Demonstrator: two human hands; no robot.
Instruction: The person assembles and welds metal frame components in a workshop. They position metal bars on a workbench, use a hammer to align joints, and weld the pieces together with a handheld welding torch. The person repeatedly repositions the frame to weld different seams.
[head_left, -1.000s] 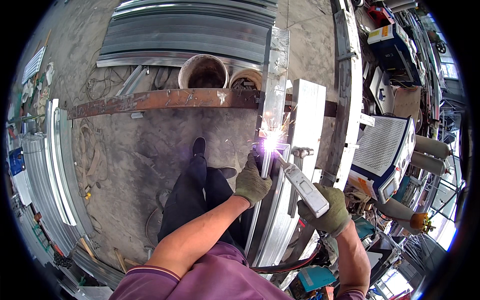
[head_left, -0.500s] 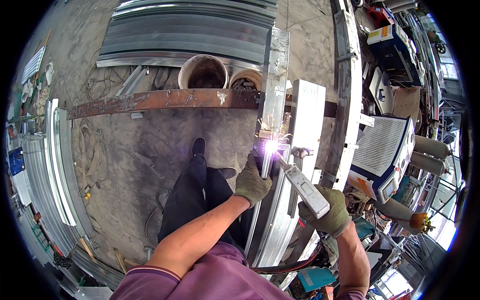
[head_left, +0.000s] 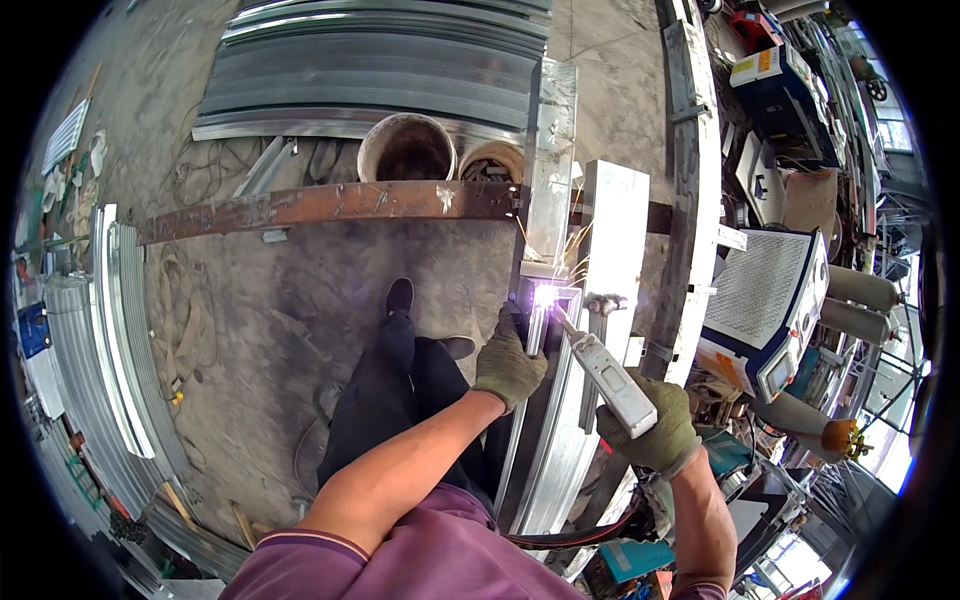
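A grey handheld welding gun (head_left: pixel 613 380) rests in my gloved right hand (head_left: pixel 665 428), the fingers wrapped round its body. Its thin nozzle points up and left at a bright violet-white weld spot (head_left: pixel 545 295), where orange sparks fly off. This spot lies at a joint on a long silvery metal tube (head_left: pixel 550 170). My left hand (head_left: pixel 508 368), in a matching olive glove, is closed on a narrow metal profile (head_left: pixel 535 335) just below and left of the glow. Its fingertips are partly hidden by the metal. Glare blurs the joint itself.
A rusty crossbeam (head_left: pixel 330 207) runs beneath the tube. Two buckets (head_left: pixel 365 150) stand behind it, near stacked metal sheets (head_left: pixel 370 75). On the right are a wide silvery tube (head_left: pixel 615 220), a long rail (head_left: pixel 690 200), a white-and-blue machine (head_left: pixel 760 290) and gas cylinders (head_left: pixel 860 290).
The sparks now shoot in longer streaks up and to the right, and the glow looks a little smaller. Both hands keep nearly the same place and grip.
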